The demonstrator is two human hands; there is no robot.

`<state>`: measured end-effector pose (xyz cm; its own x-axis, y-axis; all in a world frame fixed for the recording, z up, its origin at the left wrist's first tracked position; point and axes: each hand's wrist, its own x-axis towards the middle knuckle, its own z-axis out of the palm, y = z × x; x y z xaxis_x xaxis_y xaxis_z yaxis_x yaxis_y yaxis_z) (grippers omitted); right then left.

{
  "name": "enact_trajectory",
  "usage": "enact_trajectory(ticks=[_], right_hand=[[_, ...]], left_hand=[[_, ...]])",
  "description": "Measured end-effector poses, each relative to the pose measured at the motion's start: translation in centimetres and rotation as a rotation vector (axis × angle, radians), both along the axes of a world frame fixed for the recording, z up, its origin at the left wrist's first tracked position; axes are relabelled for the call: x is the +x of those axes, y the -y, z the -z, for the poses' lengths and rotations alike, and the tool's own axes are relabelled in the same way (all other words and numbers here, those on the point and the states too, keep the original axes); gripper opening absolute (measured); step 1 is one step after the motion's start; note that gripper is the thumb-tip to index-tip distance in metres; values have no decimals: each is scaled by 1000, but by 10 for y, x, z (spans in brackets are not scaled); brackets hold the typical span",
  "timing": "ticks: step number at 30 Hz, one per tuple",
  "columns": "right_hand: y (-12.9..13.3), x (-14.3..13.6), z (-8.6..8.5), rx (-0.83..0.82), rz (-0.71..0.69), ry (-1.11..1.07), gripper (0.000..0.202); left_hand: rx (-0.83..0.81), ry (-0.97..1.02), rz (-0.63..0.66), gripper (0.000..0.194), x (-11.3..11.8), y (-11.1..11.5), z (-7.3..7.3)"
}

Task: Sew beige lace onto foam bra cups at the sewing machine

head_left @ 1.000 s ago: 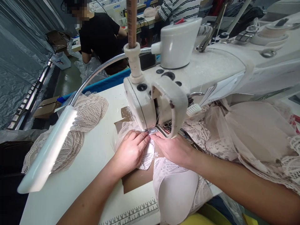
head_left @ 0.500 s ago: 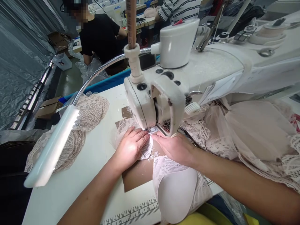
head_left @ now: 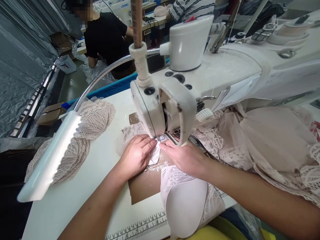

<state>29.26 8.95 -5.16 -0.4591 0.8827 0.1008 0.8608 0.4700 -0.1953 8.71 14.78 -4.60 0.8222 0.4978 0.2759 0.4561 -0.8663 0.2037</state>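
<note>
A white sewing machine head stands over a lace bra cup piece. My left hand presses on this piece just left of the presser foot, fingers together and curved over the lace. At the right of the foot, my right hand pinches the edge of the fabric between thumb and fingers; the exact grip is partly hidden. A smooth pale bra cup with lace trim hangs over the table's front edge, below my right hand.
Stacked lace cups lie on the white table at the left, under a lit lamp. Beige lace and mesh garments are heaped at the right. A ruler strip runs along the front. A person in black sits beyond.
The lace piece under my left hand has slid a little away from me beneath the presser foot. My hands stay beside the foot. The view has shifted slightly.
</note>
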Motion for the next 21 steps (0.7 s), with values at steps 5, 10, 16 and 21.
enact_trajectory(ticks=[5, 10, 16, 21], right_hand=[[0, 0, 0, 28, 17, -54, 34], [0, 1, -3, 18, 9, -108, 22], [2, 2, -2, 40, -8, -170, 24], [2, 4, -1, 36, -35, -230, 23]], left_hand=[[-25, -31, -58, 23, 0, 4, 0], [-36, -71, -126, 33, -2, 8, 3], [4, -97, -190, 40, -2, 12, 2], [-13, -207, -365, 32, -4, 34, -18]])
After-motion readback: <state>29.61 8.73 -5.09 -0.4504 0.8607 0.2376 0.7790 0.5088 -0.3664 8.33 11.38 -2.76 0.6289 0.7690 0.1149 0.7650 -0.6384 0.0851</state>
